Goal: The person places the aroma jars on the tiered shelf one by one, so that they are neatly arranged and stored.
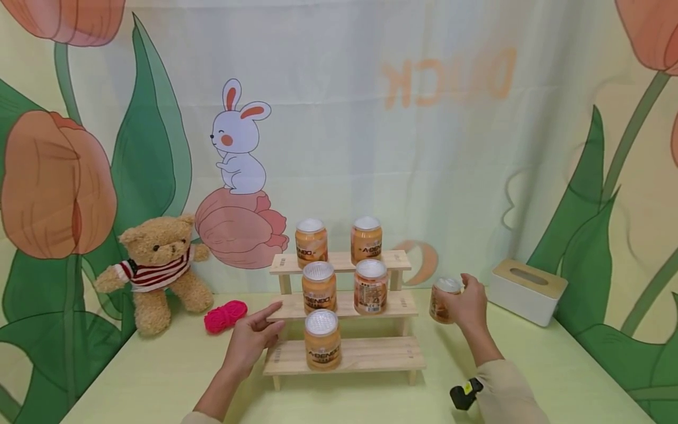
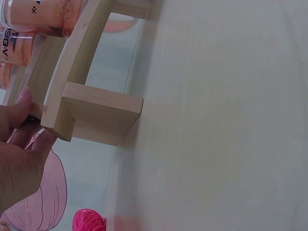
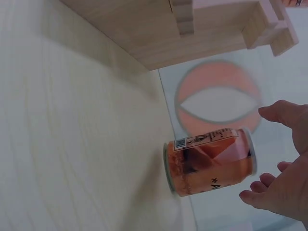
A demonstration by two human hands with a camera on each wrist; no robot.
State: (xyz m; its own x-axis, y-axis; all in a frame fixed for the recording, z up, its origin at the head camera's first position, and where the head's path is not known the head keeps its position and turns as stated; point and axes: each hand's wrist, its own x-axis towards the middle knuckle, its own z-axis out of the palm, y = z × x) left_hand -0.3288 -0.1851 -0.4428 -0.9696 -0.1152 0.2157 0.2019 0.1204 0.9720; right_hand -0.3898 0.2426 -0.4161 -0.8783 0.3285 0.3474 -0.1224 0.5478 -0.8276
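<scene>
A three-tier wooden shelf [image 1: 365,353] stands on the pale green table [image 1: 159,377] and carries five orange jars with white lids. My left hand [image 1: 265,324] lies with straight fingers against the left end of the middle step; in the left wrist view its fingertips [image 2: 21,103] touch the shelf's side piece [image 2: 96,115]. A sixth orange jar [image 1: 444,300] stands on the table to the right of the shelf. My right hand [image 1: 466,303] is right beside it. In the right wrist view the right hand [image 3: 260,154] is spread around the jar [image 3: 211,161], with the thumb held clear of it.
A teddy bear [image 1: 156,268] in a striped shirt sits at the back left, with a ball of pink yarn [image 1: 226,315] next to it. A white tissue box [image 1: 527,290] with a wooden lid stands at the back right. A printed curtain closes off the back.
</scene>
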